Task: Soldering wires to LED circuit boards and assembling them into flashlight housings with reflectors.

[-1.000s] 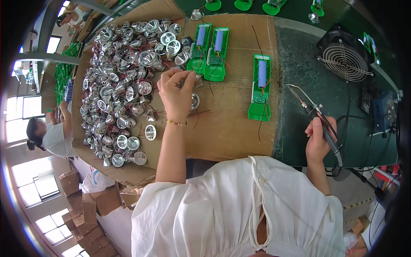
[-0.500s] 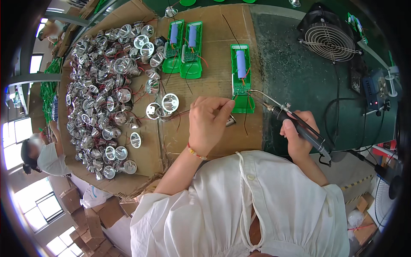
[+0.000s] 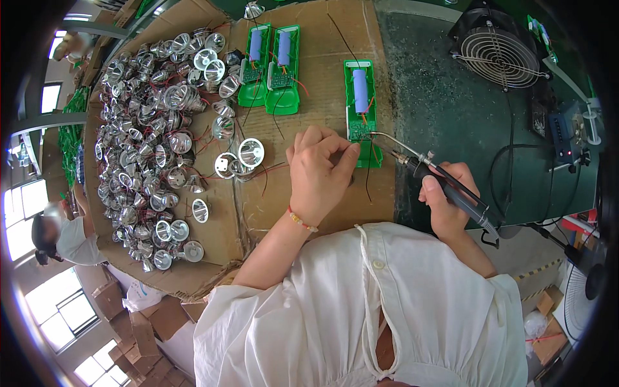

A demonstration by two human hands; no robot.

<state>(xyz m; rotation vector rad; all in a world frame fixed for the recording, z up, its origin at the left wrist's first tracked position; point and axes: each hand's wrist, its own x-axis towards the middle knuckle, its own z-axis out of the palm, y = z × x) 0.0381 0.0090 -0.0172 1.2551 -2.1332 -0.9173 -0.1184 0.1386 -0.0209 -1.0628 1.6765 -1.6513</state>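
Observation:
In my right hand is a soldering iron with a thin curved metal tube alongside. Its front end and the tube reach the small green circuit board in a green plastic housing. A blue-purple cylindrical battery lies in that housing above the board, with red and black wires about it. My left hand is pinched closed at the housing's lower left edge, close to the board. Whatever is between its fingertips is too small or hidden to make out.
Silver reflector cups with red wires fill a cardboard tray on the left; a few lie loose, including one reflector. Two similar green housings stand further back. At right are a fan with a wire guard, a blue box and black cables.
My left hand has shifted slightly right, and the silver piece beneath it is now mostly hidden. The tube and iron stay at the board. The whole view has shifted a little.

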